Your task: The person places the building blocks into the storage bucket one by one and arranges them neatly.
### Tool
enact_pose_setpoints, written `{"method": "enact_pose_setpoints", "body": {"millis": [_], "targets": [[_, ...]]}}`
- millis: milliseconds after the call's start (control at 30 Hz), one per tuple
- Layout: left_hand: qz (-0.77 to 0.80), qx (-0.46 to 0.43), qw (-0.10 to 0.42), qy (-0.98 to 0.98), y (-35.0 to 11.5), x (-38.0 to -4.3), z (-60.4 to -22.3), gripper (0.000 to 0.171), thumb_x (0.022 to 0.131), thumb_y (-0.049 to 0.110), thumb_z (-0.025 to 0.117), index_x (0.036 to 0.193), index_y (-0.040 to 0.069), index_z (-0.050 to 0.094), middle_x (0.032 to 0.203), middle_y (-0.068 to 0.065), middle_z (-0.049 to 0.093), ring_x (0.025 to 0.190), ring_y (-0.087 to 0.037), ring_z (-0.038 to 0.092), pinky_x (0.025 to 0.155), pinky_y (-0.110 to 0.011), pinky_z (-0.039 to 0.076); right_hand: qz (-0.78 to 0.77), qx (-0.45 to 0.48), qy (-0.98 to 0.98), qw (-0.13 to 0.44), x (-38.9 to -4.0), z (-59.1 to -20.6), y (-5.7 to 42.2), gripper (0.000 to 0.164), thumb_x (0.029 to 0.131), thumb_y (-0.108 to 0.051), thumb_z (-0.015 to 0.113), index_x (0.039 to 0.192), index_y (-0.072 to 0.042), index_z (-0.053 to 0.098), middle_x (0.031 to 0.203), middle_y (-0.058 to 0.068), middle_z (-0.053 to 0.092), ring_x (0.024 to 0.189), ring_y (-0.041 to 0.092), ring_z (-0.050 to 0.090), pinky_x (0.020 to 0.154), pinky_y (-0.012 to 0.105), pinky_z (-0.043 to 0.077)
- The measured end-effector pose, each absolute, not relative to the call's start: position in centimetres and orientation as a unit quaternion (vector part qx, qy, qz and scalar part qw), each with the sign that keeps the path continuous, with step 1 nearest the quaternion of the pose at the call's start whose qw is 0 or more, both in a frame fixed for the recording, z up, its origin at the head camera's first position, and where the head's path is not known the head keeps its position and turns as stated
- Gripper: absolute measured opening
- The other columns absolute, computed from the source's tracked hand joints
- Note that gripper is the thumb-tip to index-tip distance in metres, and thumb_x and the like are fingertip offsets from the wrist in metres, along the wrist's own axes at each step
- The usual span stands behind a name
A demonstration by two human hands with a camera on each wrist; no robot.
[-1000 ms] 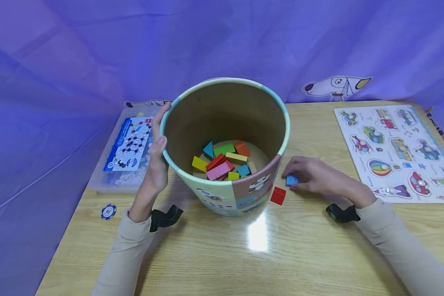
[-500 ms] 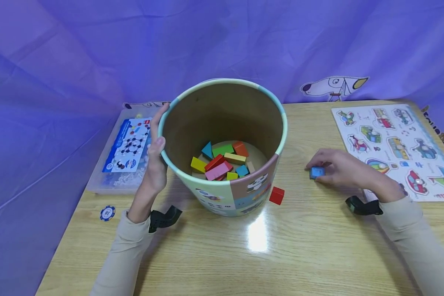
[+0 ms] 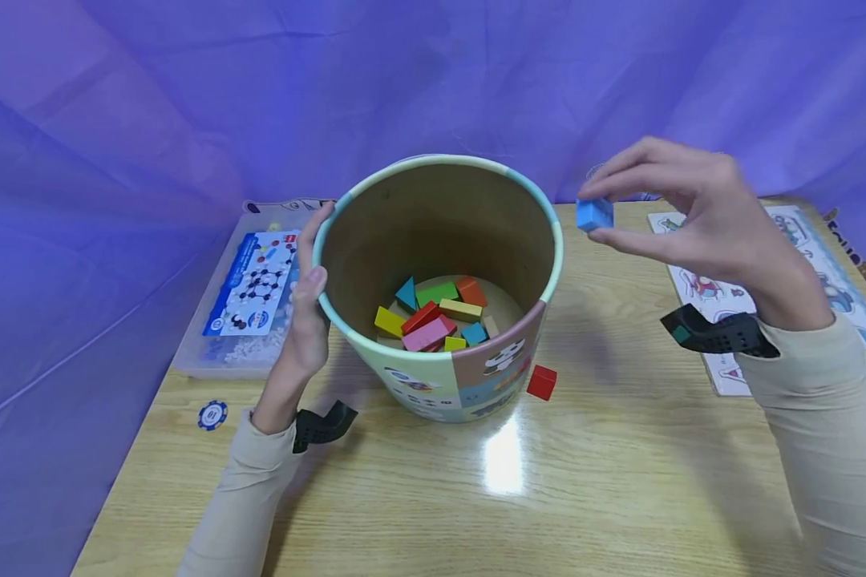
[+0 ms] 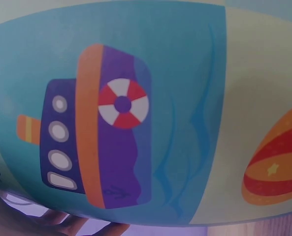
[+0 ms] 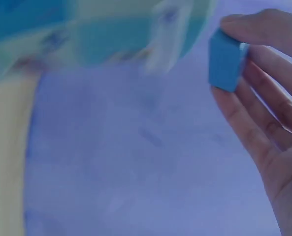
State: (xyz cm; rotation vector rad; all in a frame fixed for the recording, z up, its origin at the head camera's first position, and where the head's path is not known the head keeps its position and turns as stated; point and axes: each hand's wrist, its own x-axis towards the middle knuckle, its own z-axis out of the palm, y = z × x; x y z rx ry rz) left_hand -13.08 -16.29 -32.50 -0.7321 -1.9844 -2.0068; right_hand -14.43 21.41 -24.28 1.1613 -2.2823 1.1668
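Note:
A large round bucket with printed pictures stands in the middle of the head view. Several coloured blocks lie on its bottom. My left hand holds the bucket's left rim, thumb towards the opening; the left wrist view shows the printed boat on the bucket wall, fingers below it. My right hand is raised to the right of the bucket and pinches a blue block between thumb and fingers. In the right wrist view the blue block shows between thumb and fingertips. A red block lies on the table by the bucket's foot.
A clear plastic box with a molecule-model label lies behind my left arm. A poker chip is in front of it. At the right, partly behind my right arm, lies a picture puzzle board. A purple curtain hangs behind the table.
My right hand first slid the blue block right along the table, then lifted it high beside the bucket rim. The left hand stays on the rim; the red block has not moved.

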Motion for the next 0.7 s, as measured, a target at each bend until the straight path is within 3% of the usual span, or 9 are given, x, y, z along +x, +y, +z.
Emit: {"method": "enact_pose_setpoints", "body": {"millis": [133, 300, 533, 700], "targets": [[-0.682, -0.247, 0.109, -0.679, -16.2, -13.0, -32.6, 0.075, 0.092, 0.056, 0.038, 0.154, 0.017, 0.020, 0.153, -0.008, 0.029, 0.137, -0.033, 0.031, 0.111, -0.060, 0.029, 0.473, 0.441, -0.746, 0.161, -14.6, -22.1, 18.8, 0.039, 0.065, 0.020, 0.077, 0.102, 0.009, 0.071, 0.105, 0.009, 0.068, 0.094, 0.017, 0.059, 0.080, 0.017, 0.049], [-0.676, -0.242, 0.109, -0.687, -16.0, -12.9, -32.5, 0.076, 0.091, 0.057, 0.037, 0.154, 0.017, 0.020, 0.154, -0.006, 0.028, 0.138, -0.030, 0.031, 0.111, -0.061, 0.027, 0.432, 0.458, -0.757, 0.176, -15.1, -20.9, 16.5, 0.043, 0.063, 0.018, 0.080, 0.102, 0.001, 0.075, 0.104, 0.007, 0.069, 0.091, 0.014, 0.060, 0.072, 0.016, 0.046], [-0.678, -0.249, 0.104, -0.684, -15.8, -13.0, -32.3, 0.076, 0.091, 0.056, 0.037, 0.154, 0.017, 0.019, 0.153, -0.007, 0.029, 0.137, -0.032, 0.031, 0.111, -0.060, 0.028, 0.426, 0.473, -0.754, 0.164, -15.8, -20.9, 15.1, 0.042, 0.066, 0.017, 0.079, 0.103, -0.001, 0.074, 0.103, 0.008, 0.069, 0.097, 0.013, 0.062, 0.088, 0.020, 0.051], [-0.677, -0.249, 0.106, -0.684, -15.9, -13.0, -32.5, 0.076, 0.091, 0.056, 0.037, 0.154, 0.016, 0.019, 0.153, -0.007, 0.028, 0.138, -0.031, 0.031, 0.111, -0.061, 0.026, 0.408, 0.472, -0.766, 0.157, -16.0, -21.0, 14.9, 0.040, 0.069, 0.013, 0.079, 0.105, -0.001, 0.073, 0.105, 0.007, 0.069, 0.098, 0.013, 0.063, 0.089, 0.022, 0.051]]}}
